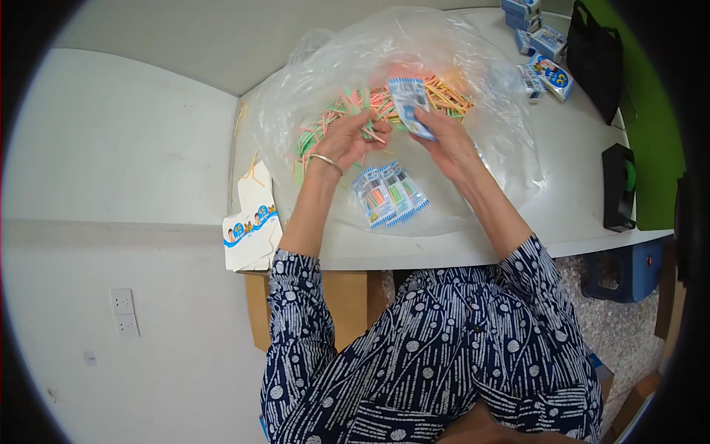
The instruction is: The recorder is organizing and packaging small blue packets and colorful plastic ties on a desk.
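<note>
My left hand [346,140], with a bangle at its wrist, is closed on a few thin pink and green sticks [367,130]. Between the fingers and thumb of my right hand [448,142] is a small blue-and-white packet [407,100], held upright just right of the left hand. Behind both hands lies a loose pile of thin pink, green, yellow and orange sticks [447,96] on a large clear plastic bag [503,118]. Nearer to me, flat packets [390,194] with coloured sticks showing through their windows lie side by side.
Small blue-and-white boxes [547,41] and a black bag [594,63] stand at the far right of the white table [569,177]. A black tape dispenser [616,189] sits by its right edge, a white printed carton [251,222] at its left corner. A blue stool [627,270] is below.
</note>
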A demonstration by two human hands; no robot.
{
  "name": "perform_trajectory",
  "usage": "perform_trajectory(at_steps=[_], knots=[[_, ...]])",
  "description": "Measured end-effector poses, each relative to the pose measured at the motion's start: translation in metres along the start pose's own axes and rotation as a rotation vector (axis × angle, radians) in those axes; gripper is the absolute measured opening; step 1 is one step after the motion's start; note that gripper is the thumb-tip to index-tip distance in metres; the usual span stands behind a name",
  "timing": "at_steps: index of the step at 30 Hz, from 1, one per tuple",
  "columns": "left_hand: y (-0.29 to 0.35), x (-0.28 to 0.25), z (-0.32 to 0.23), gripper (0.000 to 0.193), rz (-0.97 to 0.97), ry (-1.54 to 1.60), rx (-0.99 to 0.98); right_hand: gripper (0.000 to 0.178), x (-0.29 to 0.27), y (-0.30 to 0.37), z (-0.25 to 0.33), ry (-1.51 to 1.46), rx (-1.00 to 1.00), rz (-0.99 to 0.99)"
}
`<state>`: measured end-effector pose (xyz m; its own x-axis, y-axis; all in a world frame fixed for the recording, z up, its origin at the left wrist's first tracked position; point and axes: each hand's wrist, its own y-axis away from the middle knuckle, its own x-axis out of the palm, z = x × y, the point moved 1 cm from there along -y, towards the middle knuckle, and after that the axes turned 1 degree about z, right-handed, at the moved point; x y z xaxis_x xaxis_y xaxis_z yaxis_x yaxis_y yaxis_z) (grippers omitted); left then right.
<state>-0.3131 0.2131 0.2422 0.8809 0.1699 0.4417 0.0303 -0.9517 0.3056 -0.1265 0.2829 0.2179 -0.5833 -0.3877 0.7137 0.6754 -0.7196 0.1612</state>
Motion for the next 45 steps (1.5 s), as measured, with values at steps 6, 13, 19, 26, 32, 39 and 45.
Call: perform_trajectory(at_steps=[6, 13, 19, 26, 32, 39, 45], knots=[[-0.017, 0.02, 0.031, 0.027, 0.262, 0.126, -0.182, 0.02, 0.009, -0.057, 0.003, -0.105, 0.163, 0.3], [-0.037, 0.004, 0.03, 0.026, 0.203, 0.107, -0.2, 0.019, 0.013, -0.085, -0.017, 0.016, 0.196, 0.092], [-0.05, 0.004, 0.018, 0.025, 0.079, -0.109, -0.094, 0.023, 0.017, -0.087, -0.006, 0.118, 0.173, 0.052], [-0.049, -0.015, 0.016, 0.03, -0.134, -0.48, 0.021, 0.024, -0.001, -0.076, 0.022, 0.226, -0.135, 0.048], [-0.047, -0.018, 0.022, 0.027, -0.238, -0.458, 0.271, 0.021, -0.034, -0.032, 0.028, 0.542, -0.086, 0.069], [-0.041, 0.01, -0.001, 0.031, -0.261, -0.317, 0.335, 0.025, -0.039, 0.007, 0.017, 0.521, 0.029, 0.148], [-0.022, 0.043, -0.012, 0.023, -0.033, -0.009, 0.365, 0.023, -0.049, 0.004, 0.009, 0.497, 0.133, 0.283]])
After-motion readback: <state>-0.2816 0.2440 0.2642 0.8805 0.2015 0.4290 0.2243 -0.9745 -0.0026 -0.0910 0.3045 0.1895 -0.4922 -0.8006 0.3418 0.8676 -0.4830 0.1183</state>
